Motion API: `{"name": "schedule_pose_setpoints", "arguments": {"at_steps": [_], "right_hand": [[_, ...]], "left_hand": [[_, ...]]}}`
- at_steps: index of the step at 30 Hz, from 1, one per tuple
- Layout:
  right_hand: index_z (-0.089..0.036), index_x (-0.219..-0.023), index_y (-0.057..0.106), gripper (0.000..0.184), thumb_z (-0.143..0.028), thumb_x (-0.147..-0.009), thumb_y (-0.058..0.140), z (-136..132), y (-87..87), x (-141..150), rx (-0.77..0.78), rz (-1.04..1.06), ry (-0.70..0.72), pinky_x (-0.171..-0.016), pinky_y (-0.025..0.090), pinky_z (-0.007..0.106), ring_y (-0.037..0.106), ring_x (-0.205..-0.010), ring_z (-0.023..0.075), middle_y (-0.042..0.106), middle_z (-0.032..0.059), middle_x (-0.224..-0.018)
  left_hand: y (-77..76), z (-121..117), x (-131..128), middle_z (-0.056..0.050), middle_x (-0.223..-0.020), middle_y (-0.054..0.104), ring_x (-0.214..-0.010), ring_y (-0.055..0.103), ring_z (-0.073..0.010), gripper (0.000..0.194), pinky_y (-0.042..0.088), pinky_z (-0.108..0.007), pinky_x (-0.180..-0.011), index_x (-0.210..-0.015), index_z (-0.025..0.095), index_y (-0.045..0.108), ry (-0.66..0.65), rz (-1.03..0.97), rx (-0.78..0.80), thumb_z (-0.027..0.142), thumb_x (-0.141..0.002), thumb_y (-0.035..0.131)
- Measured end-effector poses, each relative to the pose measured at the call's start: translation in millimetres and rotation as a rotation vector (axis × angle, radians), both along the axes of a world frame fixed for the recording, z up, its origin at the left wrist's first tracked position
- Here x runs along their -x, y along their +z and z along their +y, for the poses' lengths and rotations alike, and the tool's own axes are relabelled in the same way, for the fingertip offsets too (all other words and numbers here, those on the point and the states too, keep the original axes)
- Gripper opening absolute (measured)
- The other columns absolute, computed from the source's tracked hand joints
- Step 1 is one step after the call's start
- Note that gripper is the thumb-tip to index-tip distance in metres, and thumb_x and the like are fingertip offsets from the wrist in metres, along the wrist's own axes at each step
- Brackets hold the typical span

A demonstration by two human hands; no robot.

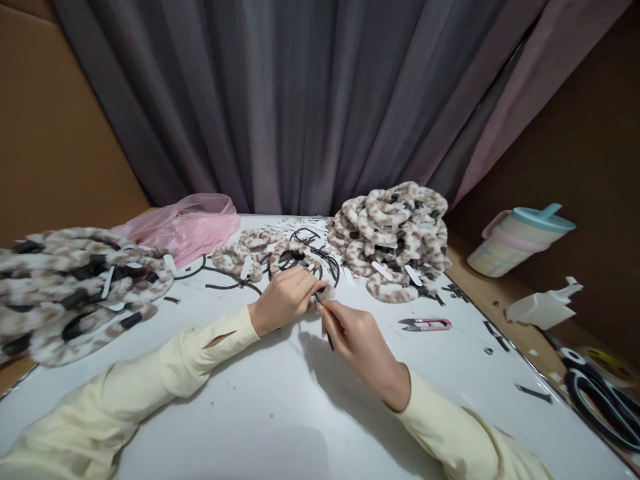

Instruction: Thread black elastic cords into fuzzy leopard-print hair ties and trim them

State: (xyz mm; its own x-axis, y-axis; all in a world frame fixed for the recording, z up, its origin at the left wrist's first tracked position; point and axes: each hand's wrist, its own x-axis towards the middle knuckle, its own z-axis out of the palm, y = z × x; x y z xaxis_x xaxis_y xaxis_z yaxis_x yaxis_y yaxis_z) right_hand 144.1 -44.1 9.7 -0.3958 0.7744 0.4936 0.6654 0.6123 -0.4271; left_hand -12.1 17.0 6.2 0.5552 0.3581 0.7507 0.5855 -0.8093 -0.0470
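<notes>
Both of my hands meet over the middle of the white table point(225, 420), fingers closed. A furry white-and-brown ring point(293, 248) reaches out from behind my left hand point(284, 298), which is pinched on its end. At the fingertips a tuft of fur and a piece of black tubing point(331, 342) show. My right hand point(356, 337) pinches this tubing, and its dark end sticks out below the fingers. The exact join between fur and tubing is hidden by the fingers. Just beyond the hands lie loose black tubes point(327, 260) and another furry ring point(240, 253).
Furry rings with white tags form a pile at left point(90, 280) and another at right point(395, 233). Pink thread snips point(425, 325) lie right of my hands. A pink plastic bag point(200, 223), tumbler point(517, 240), white bottle point(543, 309) and black-handled scissors point(595, 407) stand or lie around.
</notes>
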Motion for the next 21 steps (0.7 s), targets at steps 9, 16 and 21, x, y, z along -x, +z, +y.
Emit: {"name": "schedule_pose_setpoints", "arguments": {"at_steps": [9,16,21], "right_hand": [[-0.015,-0.074,0.055,0.029,-0.004,-0.087,0.032,19.9,-4.3,-10.0,-0.523,-0.423,-0.202,-0.057,0.027,0.030,0.039,-0.065,0.0202,0.051,0.0062,-0.065],[-0.017,-0.075,0.051,0.019,-0.008,-0.086,0.039,30.5,-14.4,-13.7,-0.262,-0.227,-0.200,-0.061,0.029,0.029,0.040,-0.068,0.0190,0.052,0.0035,-0.070],[-0.017,-0.079,0.050,0.020,-0.008,-0.088,0.035,32.2,-15.9,-13.6,-0.211,-0.107,-0.098,-0.065,0.032,0.029,0.044,-0.074,0.0195,0.054,0.0051,-0.078]], "left_hand": [[-3.5,-5.6,-4.8,0.001,-0.052,0.046,-0.050,0.042,-0.0113,0.035,0.032,-0.024,-0.052,-0.055,0.017,0.041,-0.043,-0.063,0.296,0.017,-0.090,0.039],[-0.7,-9.9,-7.7,0.004,-0.049,0.038,-0.048,0.038,-0.0096,0.037,0.029,-0.023,-0.051,-0.054,0.018,0.036,-0.121,-0.153,0.403,0.019,-0.091,0.040],[2.4,-10.8,-6.4,0.003,-0.052,0.043,-0.052,0.042,-0.0106,0.035,0.032,-0.023,-0.054,-0.057,0.018,0.041,-0.195,-0.108,0.422,0.021,-0.093,0.037]]}}
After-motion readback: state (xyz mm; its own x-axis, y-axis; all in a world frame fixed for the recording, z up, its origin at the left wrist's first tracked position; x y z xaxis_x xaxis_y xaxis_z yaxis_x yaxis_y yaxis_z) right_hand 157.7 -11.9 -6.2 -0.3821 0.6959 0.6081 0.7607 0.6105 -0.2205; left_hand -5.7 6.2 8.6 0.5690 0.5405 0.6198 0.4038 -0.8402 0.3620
